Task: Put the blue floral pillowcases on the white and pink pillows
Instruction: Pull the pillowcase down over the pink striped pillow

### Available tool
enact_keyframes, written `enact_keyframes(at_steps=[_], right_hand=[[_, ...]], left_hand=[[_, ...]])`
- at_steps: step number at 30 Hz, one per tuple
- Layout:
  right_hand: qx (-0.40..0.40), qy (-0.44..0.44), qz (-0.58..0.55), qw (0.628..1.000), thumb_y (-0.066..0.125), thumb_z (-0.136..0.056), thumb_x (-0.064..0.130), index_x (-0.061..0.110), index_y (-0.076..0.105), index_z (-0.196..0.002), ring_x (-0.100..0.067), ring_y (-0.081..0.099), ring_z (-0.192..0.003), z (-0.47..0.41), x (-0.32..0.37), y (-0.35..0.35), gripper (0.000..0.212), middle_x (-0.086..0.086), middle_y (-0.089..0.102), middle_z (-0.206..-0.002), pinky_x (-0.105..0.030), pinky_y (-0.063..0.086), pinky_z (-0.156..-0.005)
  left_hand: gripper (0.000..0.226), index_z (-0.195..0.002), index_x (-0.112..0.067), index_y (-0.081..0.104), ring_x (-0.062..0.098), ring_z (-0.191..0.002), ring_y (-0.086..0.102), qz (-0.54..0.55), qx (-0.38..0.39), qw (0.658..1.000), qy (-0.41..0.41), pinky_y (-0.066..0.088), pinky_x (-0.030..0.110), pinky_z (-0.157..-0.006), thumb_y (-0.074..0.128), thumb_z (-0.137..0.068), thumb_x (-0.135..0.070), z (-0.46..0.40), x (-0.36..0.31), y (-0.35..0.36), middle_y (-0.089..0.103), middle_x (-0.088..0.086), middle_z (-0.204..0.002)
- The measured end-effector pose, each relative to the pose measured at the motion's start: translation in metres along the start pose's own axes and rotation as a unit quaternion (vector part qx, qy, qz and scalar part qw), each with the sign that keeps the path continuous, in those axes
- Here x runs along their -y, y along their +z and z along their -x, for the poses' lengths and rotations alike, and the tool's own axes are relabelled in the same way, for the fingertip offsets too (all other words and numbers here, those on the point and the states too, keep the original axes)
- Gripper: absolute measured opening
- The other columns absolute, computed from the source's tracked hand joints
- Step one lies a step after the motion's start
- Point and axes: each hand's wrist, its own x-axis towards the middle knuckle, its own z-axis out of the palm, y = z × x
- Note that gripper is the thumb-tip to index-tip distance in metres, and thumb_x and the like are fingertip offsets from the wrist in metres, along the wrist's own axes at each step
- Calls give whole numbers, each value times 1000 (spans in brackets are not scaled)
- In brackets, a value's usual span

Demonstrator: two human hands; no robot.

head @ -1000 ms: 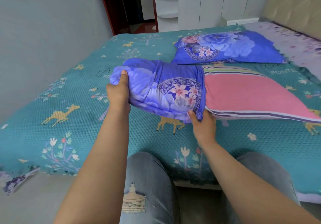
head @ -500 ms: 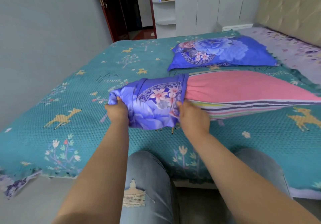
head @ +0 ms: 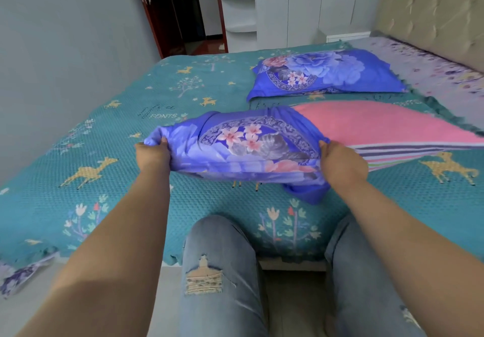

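Hands are working a blue floral pillowcase [head: 246, 148] onto a pink pillow [head: 387, 127], and we are judging the job roughly half done. Our left hand [head: 153, 154] is gripping the closed end; our right hand [head: 340, 164] is pinching the open edge. About a third of the pillow is sitting inside, the rest showing. Another pillow [head: 324, 73], already covered, is lying farther back on the bed [head: 131, 127].
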Motion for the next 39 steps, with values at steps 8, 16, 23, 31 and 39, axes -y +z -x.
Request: enact_keyframes(at_steps=[8, 16, 23, 31, 39], right_hand=[[108, -113, 153, 976, 36, -93, 60, 12, 58, -108, -28, 55, -101, -12, 53, -70, 55, -11, 59, -116, -33, 39, -80], [252, -245, 42, 935, 66, -83, 46, 7, 52, -78, -27, 53, -86, -49, 104, -10, 42, -11, 55, -84, -29, 37, -59], [26, -203, -49, 978, 50, -96, 16, -2, 50, -106, -41, 58, -96, -104, 58, 15, 21, -29, 60, -105, -37, 38, -69], [-61, 95, -233, 966, 42, -93, 8, -1, 47, -116, -46, 56, -99, -116, -5, 58, 25, -33, 59, -107, -45, 42, -79], [-6, 73, -201, 977, 51, -96, 26, -5, 46, -118, -43, 53, -110, -112, 2, 54, 39, -29, 56, -119, -42, 42, -86]], left_hand=[[56, -125, -4, 45, 37, -124, 43, -319, 26, 947, 29, 34, 48, -101, 55, -88, -45, 18, 19, -19, 48, 22, -130], [31, -122, -15, 56, 34, -113, 55, -360, 146, 880, 273, 42, 39, -94, 42, -96, -22, 50, -14, 1, 59, 17, -125], [63, -144, -22, 34, 14, -135, 36, -162, 282, 916, 234, 22, 24, -110, 35, -93, -59, 56, -32, 37, 38, -1, -148], [85, -150, -20, 16, 29, -142, 21, -349, 269, 881, 170, 18, 43, -116, 43, -85, -67, 29, -25, 59, 19, 10, -156], [64, -138, 11, 34, 35, -137, 31, -330, 251, 910, 8, 24, 33, -109, 23, -102, -41, 24, -3, 36, 30, 28, -147]])
